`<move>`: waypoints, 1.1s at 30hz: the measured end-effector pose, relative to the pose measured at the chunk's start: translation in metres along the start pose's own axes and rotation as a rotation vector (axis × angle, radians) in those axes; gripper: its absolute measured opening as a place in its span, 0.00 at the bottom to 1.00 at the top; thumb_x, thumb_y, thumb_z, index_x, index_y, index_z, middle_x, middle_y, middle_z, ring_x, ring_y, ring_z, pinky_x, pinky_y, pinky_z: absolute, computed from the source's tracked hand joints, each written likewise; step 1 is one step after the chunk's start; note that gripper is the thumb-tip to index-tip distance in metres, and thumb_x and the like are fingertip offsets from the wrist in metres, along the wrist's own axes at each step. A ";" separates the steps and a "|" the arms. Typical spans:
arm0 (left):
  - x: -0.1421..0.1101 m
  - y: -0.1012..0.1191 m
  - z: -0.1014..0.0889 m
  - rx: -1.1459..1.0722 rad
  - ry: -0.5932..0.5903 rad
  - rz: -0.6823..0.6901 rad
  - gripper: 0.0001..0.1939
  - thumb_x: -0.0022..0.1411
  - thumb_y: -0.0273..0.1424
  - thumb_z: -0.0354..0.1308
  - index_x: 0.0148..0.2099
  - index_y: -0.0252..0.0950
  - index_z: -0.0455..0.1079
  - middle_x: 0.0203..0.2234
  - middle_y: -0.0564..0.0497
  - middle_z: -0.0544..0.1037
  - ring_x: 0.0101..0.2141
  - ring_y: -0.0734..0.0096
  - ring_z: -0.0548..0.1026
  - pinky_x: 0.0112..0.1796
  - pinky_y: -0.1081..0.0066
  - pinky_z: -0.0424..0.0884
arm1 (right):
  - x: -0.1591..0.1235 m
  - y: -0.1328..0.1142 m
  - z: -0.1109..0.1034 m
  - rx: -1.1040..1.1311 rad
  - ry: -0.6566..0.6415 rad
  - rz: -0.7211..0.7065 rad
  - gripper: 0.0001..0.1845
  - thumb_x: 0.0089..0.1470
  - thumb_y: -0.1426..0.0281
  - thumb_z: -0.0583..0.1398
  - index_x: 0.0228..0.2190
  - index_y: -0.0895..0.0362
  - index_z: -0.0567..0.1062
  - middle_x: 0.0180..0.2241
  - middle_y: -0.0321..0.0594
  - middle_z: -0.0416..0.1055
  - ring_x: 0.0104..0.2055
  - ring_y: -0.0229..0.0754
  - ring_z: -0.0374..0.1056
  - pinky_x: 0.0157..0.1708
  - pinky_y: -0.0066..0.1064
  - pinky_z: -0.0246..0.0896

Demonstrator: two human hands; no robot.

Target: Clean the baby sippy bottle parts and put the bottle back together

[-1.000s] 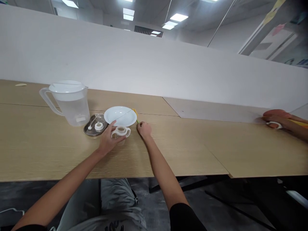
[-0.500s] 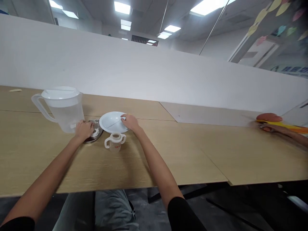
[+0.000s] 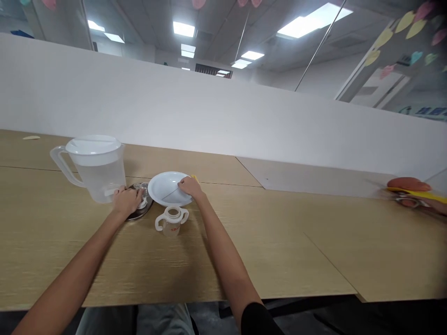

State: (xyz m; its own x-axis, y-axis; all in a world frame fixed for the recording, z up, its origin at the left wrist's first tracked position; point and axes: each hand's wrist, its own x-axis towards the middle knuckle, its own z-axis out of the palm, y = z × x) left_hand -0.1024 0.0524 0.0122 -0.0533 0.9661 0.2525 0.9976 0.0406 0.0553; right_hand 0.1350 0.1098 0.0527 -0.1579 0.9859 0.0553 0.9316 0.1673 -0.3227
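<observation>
My left hand (image 3: 127,201) is over a round metal tray (image 3: 137,215), its fingers curled down at the small clear and white parts (image 3: 143,190) there. What lies under those fingers is hidden. At the right rim of a white bowl (image 3: 161,185), my right hand (image 3: 190,186) is closed in a pinch. A thin stick (image 3: 171,194) runs from its fingertips down into the bowl. Something yellow (image 3: 194,177) shows just behind that hand. In front of the bowl a clear two-handled sippy cup (image 3: 172,227) stands upright without a lid.
A large translucent pitcher (image 3: 101,172) with a white lid stands left of the tray. A pale flat piece (image 3: 31,137) lies at the far left. At the far right another person's hand (image 3: 436,205) is near an orange-brown rounded item (image 3: 409,184). A white partition (image 3: 223,116) borders the table.
The view has tilted up, so everything sits lower in the picture. Both my hands stay at the tray and the bowl. The other person's hand has shifted at the far right.
</observation>
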 end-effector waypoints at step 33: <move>-0.016 0.019 -0.017 -1.042 0.841 -0.085 0.11 0.53 0.37 0.64 0.34 0.34 0.72 0.26 0.50 0.79 0.30 0.66 0.79 0.35 0.69 0.74 | -0.040 -0.033 -0.070 0.674 0.472 -0.202 0.06 0.51 0.77 0.61 0.29 0.56 0.78 0.29 0.37 0.78 0.33 0.40 0.76 0.42 0.33 0.72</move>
State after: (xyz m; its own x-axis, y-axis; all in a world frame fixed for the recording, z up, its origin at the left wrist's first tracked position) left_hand -0.0833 0.0335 0.0258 -0.4990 0.5058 0.7037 0.5121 -0.4830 0.7103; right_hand 0.1337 0.0652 0.1269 -0.0075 0.8583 0.5130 0.4822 0.4526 -0.7501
